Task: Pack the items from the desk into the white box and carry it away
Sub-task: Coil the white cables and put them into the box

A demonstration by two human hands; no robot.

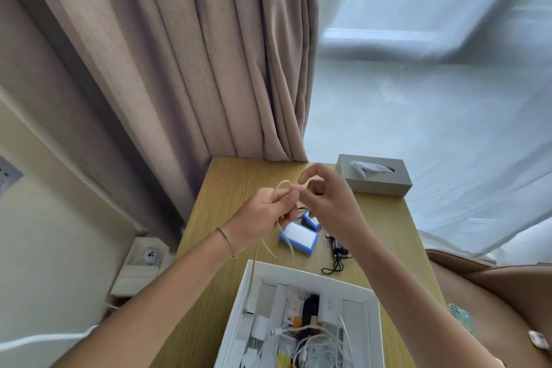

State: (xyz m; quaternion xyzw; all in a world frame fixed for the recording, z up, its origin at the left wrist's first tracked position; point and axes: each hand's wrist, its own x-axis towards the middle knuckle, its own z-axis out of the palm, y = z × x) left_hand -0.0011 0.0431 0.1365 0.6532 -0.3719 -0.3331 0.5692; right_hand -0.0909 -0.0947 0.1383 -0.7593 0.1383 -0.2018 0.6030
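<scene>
Above the wooden desk (pixel 236 188), my left hand (pixel 265 215) grips a beige cable (pixel 268 248) whose loop sticks up from its fingers and whose loose end hangs down into the white box (pixel 310 273). My right hand (pixel 325 203) pinches the same cable at the loop with curled fingers. The open box at the desk's near edge holds several white cables, chargers and small packets. Two blue-edged white cards (pixel 298 236) lie on the desk under my hands. A small black device with a cord (pixel 339 251) lies to their right.
A grey tissue box (pixel 373 173) stands at the desk's far right corner. Beige curtains (pixel 179 69) hang behind the desk, with a sheer white curtain (pixel 418 98) to the right. A brown seat (pixel 493 293) is at the right. A wall socket and white cable are at lower left.
</scene>
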